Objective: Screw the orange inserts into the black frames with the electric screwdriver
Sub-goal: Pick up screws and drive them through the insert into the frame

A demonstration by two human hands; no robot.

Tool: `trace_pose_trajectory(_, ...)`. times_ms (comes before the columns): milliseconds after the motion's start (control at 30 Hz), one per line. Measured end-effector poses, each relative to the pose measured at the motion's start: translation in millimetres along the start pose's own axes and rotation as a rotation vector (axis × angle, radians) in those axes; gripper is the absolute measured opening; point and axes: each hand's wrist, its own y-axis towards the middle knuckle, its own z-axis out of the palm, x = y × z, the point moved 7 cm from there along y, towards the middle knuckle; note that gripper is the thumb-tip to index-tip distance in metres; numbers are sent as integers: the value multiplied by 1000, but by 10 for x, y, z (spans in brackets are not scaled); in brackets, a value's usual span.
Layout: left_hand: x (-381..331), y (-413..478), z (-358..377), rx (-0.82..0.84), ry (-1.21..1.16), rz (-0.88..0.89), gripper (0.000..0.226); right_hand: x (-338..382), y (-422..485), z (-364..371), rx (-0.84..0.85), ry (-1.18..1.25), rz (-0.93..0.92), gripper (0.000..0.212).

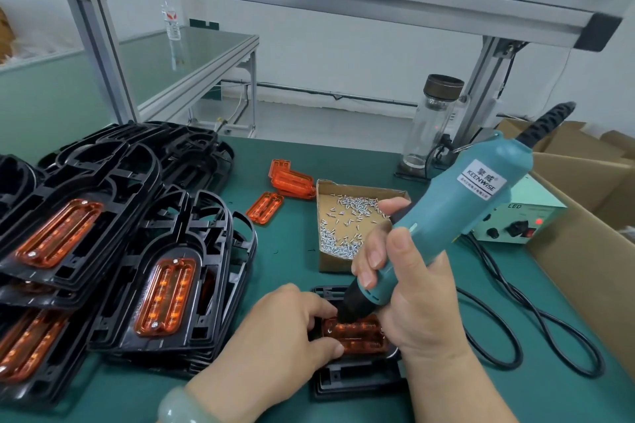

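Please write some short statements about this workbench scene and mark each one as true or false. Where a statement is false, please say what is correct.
1. The right hand grips the electric screwdriver. True.
2. The screwdriver lies flat on the table. False: it is held tilted, with its nose down on the orange insert in the black frame nearest the person.
3. The left hand holds that black frame. True.
4. The cardboard box is empty. False: it holds many small screws.
5. The stacked frames lie to the left of the work. True.
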Motion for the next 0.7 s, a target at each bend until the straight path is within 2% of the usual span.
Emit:
trace_pose_trajectory(167, -3, 7, -2, -1, -8, -4, 42, 166, 36, -129, -4, 135, -71, 47)
trace_pose_trajectory(333, 24, -4, 4, -15, -11, -4, 46, 192, 77, -302, -110, 197, -45, 56)
trace_pose_trajectory(500, 1, -21, -20, -59, -10, 23, 44, 182, 81, -369, -139, 236, -42, 50)
trace_pose_trajectory(567, -60, -35, -25, -76, 15, 33, 54, 169, 83, -397, -135, 247, -42, 47)
trace_pose_trajectory(633, -202, -66, -36, -115, 27, 119, 63, 146, 81, -422, -123, 255, -43, 45)
trace_pose_trajectory(700, -313, -45, -12, -119, -30, 198, 62, 134, 79, -441, -122, 250, -45, 46)
